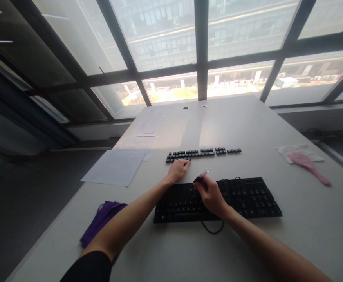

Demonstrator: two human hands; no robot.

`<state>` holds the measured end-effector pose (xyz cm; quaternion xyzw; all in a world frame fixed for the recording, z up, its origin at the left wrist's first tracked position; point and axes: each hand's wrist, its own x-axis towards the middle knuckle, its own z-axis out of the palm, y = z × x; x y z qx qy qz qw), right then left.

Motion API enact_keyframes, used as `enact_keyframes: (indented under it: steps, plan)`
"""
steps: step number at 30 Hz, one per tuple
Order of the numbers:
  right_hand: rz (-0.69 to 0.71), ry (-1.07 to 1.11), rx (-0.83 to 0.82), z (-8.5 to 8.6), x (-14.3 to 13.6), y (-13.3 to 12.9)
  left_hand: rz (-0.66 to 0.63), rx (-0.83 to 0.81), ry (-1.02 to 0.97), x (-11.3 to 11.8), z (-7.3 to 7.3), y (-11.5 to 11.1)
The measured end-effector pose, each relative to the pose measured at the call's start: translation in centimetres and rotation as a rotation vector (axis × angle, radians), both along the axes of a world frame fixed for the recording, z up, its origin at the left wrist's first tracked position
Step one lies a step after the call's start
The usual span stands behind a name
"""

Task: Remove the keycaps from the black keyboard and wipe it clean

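My left hand (178,171) reaches past the back edge of the keyboard. Its fingers are pinched together at the right end of the nearest row of loose black keycaps (199,154), on a keycap that they mostly cover. Over the middle of the black keyboard (171,209), my right hand (211,194) is closed round a small keycap puller (199,179) with a dark body and thin metal wires. The wires show above the fingers and just over the keys. Part of the key area appears stripped, but the dark surface hides detail.
The keyboard's cable (212,232) loops out at the front. A purple cloth (101,219) lies by my left forearm, and paper sheets (115,166) spread along the left edge. At right, a pink hairbrush (306,164) rests partly on a white tissue (283,152). Windows stand behind the table.
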<state>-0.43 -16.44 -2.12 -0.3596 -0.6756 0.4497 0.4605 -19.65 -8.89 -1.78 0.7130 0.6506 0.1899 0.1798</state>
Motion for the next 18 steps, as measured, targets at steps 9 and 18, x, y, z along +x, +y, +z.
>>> enact_keyframes:
  steps: [9, 18]
  plan:
    - [-0.005, 0.005, 0.003, -0.4, 0.0, 0.1, 0.017, -0.016, -0.046, -0.5, -0.4, 0.0]
    - [-0.009, 0.014, -0.003, 0.0, 0.1, -0.1, 0.016, -0.005, -0.101, -0.6, 0.6, -0.6]
